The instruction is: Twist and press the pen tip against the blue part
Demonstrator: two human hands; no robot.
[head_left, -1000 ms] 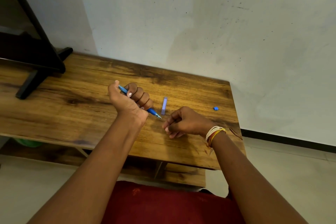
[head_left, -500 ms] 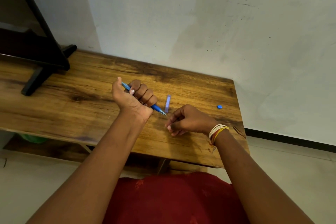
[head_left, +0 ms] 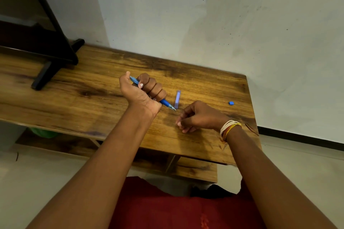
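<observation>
At the far left a black stand (head_left: 42,75) plants its foot on the wooden table (head_left: 83,102), with a broad stretch of bare wood between that foot and my left hand (head_left: 143,93). My left hand makes a fist round a blue pen (head_left: 165,102): all four fingers curl over the barrel and the thumb stands up beside it. The pen's rear end pokes out above my fist, and its tip points down and right, just beside the lower end of a pale violet cap (head_left: 177,99) that lies flat on the wood. Right of the tip, my right hand (head_left: 199,117) rests on the table with fingers curled inward; whether they pinch anything I cannot tell. Bangles (head_left: 229,128) circle that wrist, close to the table's near edge. Farther right a small blue piece (head_left: 231,103) lies alone near the table's right edge, well apart from both hands. The table's back edge meets the wall (head_left: 204,24).
</observation>
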